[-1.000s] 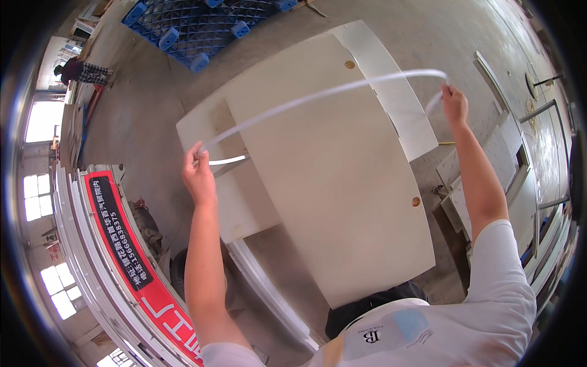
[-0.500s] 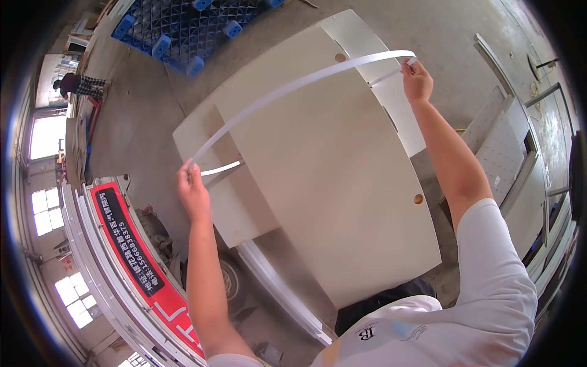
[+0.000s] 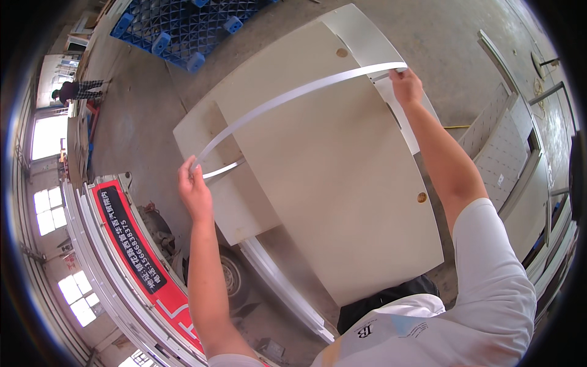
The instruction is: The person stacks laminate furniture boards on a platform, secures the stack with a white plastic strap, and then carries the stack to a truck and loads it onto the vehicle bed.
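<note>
A long, thin white strip [image 3: 293, 95] bows upward in an arc between my two hands. My left hand [image 3: 195, 189] is closed on it near its left end, and a short tail sticks out to the right past the fingers. At the upper right, my right hand [image 3: 406, 87] pinches the strip close to its other end; the fingertips are partly hidden. Below the strip lies a large pale board [image 3: 330, 177] with round brown-edged holes. It rests across other light panels that show at its left and far right.
A blue plastic pallet [image 3: 183, 30] lies on the floor at the far left. To the left stands a vehicle with a red panel [image 3: 147, 257] and a wheel [image 3: 229, 278]. Sheets and frames [image 3: 507, 147] lean at the right. Another person [image 3: 76, 90] stands far left. White rails [image 3: 287, 290] run beneath the board.
My right hand has come slightly down and inward with its end of the strip, and the arc has dropped a little. My left hand stays nearly in place. The distant person has shifted posture.
</note>
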The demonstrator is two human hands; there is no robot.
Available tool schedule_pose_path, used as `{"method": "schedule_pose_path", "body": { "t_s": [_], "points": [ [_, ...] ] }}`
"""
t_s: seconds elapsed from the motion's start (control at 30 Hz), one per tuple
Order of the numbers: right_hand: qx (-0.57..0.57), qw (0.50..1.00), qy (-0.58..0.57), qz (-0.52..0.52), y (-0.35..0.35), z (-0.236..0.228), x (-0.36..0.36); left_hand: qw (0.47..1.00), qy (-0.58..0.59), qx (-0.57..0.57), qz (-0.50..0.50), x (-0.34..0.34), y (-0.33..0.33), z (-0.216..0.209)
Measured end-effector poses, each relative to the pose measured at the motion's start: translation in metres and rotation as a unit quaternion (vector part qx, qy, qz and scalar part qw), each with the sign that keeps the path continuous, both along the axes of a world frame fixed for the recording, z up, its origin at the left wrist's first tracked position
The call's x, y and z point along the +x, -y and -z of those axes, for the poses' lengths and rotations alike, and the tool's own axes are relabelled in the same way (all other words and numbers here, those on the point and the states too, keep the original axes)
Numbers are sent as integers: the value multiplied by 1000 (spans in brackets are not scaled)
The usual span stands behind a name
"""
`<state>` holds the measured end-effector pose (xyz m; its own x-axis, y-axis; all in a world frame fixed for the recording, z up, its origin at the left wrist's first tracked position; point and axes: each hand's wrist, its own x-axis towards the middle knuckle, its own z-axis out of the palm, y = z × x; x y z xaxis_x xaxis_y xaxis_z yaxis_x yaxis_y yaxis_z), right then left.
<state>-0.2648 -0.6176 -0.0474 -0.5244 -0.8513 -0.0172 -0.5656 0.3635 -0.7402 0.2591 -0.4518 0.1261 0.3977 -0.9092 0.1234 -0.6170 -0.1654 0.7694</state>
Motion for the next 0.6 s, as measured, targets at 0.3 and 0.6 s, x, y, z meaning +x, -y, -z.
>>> {"method": "schedule_pose_path", "body": {
  "t_s": [0.3,0.6],
  "points": [
    [7,974,-147,-172,1,3,21,999,38,4,-8,-15,1,-1],
    [126,972,109,-168,16,-1,2,1000,12,-10,-1,-9,6,9]
  ]
}}
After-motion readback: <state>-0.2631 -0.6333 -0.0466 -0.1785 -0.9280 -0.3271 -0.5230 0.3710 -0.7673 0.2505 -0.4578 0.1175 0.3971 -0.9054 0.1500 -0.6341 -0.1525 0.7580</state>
